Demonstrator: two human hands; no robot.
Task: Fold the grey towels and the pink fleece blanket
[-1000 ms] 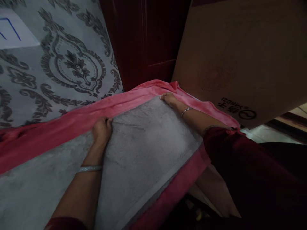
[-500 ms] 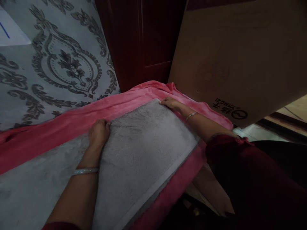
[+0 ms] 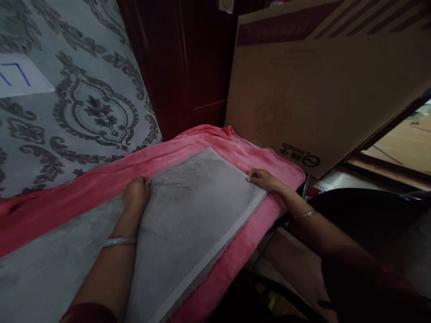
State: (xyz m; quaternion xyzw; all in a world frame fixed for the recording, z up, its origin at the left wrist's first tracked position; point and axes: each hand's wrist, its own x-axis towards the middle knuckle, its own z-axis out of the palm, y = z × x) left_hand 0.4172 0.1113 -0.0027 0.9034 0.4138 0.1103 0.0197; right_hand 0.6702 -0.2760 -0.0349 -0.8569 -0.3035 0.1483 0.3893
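A grey towel with a pale band along its near right edge lies spread over a pink plush blanket. My left hand is closed at the towel's far edge, its fingers curled on the cloth. Faint creases run rightward from those fingers. At the towel's right edge, short of the banded corner, my right hand pinches the cloth between thumb and fingers. The towel's far right corner lies flat with no hand on it.
A patterned wall and a dark red door stand behind the blanket. A large cardboard box leans at the back right. On the right is a black chair back. A white paper with blue marks hangs at left.
My right hand has moved from the towel's far right corner along its right edge toward me. The left hand keeps its place on the far edge. The view has shifted slightly.
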